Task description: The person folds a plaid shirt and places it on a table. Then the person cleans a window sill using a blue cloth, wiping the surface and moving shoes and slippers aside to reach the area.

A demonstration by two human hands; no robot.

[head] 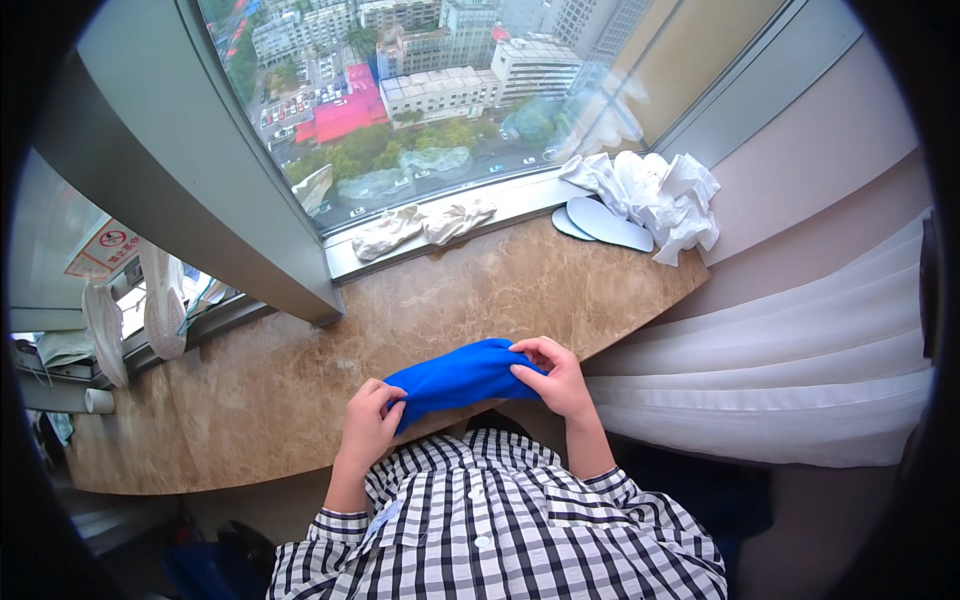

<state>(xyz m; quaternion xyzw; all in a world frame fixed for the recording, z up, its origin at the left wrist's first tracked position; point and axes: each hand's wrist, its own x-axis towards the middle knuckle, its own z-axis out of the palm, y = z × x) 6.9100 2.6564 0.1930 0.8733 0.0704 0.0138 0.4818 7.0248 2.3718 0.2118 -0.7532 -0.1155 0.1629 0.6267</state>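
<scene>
A bright blue cloth (465, 379), folded into a long band, stretches between my two hands at the front edge of a brown marble-patterned windowsill counter (480, 292). My left hand (371, 420) pinches its left end between thumb and fingers. At the other end, my right hand (553, 379) grips the cloth the same way, thumb below and fingers above. The band bows slightly upward in the middle. Its underside is hidden, so I cannot tell whether it rests on the counter.
Two pale insoles (611, 225) lie beside crumpled white paper or cloth (667, 195) at the back right. Bunched whitish cloths (424, 225) lie on the window ledge. White shoes (161, 300) lean at the left near a small white cup (99, 401). A white curtain (772, 375) hangs at right.
</scene>
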